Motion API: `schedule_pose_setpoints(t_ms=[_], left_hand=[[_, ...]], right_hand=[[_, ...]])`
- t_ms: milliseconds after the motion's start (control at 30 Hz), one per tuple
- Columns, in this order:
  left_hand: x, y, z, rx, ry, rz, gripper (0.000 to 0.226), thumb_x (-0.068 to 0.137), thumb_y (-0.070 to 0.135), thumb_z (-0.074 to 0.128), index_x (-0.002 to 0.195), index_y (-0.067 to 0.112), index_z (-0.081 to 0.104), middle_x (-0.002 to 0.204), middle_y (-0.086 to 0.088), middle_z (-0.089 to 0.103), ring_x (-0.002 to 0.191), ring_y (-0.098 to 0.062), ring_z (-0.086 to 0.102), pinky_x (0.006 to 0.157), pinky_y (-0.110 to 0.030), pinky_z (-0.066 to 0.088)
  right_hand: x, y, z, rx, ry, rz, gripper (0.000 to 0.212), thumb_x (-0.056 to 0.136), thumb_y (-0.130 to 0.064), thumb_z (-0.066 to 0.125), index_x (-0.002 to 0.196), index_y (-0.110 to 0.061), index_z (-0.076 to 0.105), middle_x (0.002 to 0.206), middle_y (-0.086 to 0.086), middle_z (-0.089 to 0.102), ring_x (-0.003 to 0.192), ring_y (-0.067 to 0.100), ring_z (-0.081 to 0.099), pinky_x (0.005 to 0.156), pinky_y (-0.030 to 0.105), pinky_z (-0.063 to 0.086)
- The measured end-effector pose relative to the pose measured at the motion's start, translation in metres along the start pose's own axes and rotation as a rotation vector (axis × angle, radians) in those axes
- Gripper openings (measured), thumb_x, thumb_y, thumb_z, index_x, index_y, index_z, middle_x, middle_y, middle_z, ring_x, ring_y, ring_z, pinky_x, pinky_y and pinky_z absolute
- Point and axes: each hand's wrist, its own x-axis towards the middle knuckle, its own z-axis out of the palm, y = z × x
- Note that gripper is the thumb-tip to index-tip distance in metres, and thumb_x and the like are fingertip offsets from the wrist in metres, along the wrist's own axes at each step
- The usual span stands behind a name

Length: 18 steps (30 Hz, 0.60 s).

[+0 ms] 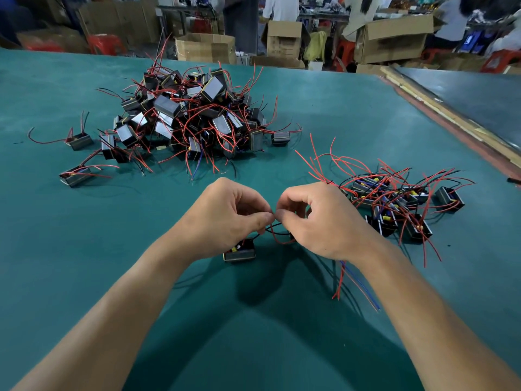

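Observation:
My left hand (225, 218) and my right hand (318, 221) meet fingertip to fingertip over the green table (84, 263). Both pinch thin wires (277, 234), red and black, that loop down between them. The wires lead to a small black box part (239, 251) that lies on the table just under my left hand. A second part under my right hand is mostly hidden. Red and blue wire ends (342, 280) trail out below my right wrist.
A large pile of the same black boxes with red and black leads (191, 117) sits at the back centre-left, with loose ones (80, 141) to its left. A smaller group (400, 204) lies right of my right hand. Cardboard boxes (205, 48) and people are beyond the table's far edge.

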Motion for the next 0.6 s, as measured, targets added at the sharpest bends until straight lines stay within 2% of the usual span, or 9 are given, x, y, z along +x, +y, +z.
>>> schedule_pose_setpoints(t_ms=[100, 167, 333, 467, 600], left_hand=[[-0.0012, -0.0006, 0.0032, 0.143, 0.059, 0.089, 0.015, 0.085, 0.014, 0.072, 0.073, 0.023, 0.074, 0.056, 0.014, 0.064, 0.045, -0.005, 0.047, 0.046, -0.019, 0.039], [-0.0015, 0.0005, 0.0037, 0.17, 0.067, 0.106, 0.016, 0.086, 0.014, 0.072, 0.073, 0.025, 0.074, 0.056, 0.017, 0.063, 0.044, -0.002, 0.045, 0.045, -0.015, 0.037], [0.0014, -0.0002, -0.0014, 0.019, 0.027, 0.021, 0.017, 0.089, 0.012, 0.069, 0.076, 0.021, 0.074, 0.062, 0.005, 0.068, 0.047, -0.011, 0.046, 0.047, -0.022, 0.039], [0.0022, 0.0, -0.0044, -0.096, -0.014, -0.053, 0.015, 0.09, 0.007, 0.067, 0.078, 0.013, 0.073, 0.059, 0.003, 0.066, 0.053, -0.019, 0.046, 0.055, -0.035, 0.04], [0.0013, 0.0, -0.0053, -0.135, -0.069, -0.067, 0.013, 0.091, 0.008, 0.066, 0.082, 0.009, 0.075, 0.061, 0.001, 0.064, 0.055, -0.02, 0.044, 0.057, -0.035, 0.038]], right_hand=[[0.0014, 0.0004, 0.0014, 0.008, -0.046, 0.061, 0.021, 0.088, -0.017, 0.06, 0.069, -0.022, 0.063, 0.064, -0.004, 0.064, 0.068, 0.019, 0.058, 0.069, 0.039, 0.05], [0.0026, 0.0009, 0.0015, 0.044, -0.083, 0.1, 0.021, 0.091, -0.017, 0.059, 0.071, -0.022, 0.064, 0.067, -0.004, 0.064, 0.07, 0.017, 0.058, 0.07, 0.039, 0.049], [0.0024, 0.0014, -0.0007, 0.147, -0.047, 0.075, 0.023, 0.091, -0.011, 0.061, 0.076, -0.026, 0.069, 0.076, -0.014, 0.067, 0.072, 0.004, 0.06, 0.072, 0.024, 0.047], [-0.0001, 0.0013, -0.0044, 0.129, -0.017, -0.009, 0.03, 0.085, -0.005, 0.068, 0.081, -0.035, 0.067, 0.085, -0.017, 0.069, 0.085, 0.007, 0.065, 0.084, 0.033, 0.054], [-0.0006, -0.0003, -0.0048, 0.192, -0.007, -0.032, 0.024, 0.083, -0.009, 0.076, 0.082, -0.033, 0.071, 0.083, -0.012, 0.071, 0.082, 0.01, 0.066, 0.082, 0.036, 0.055]])
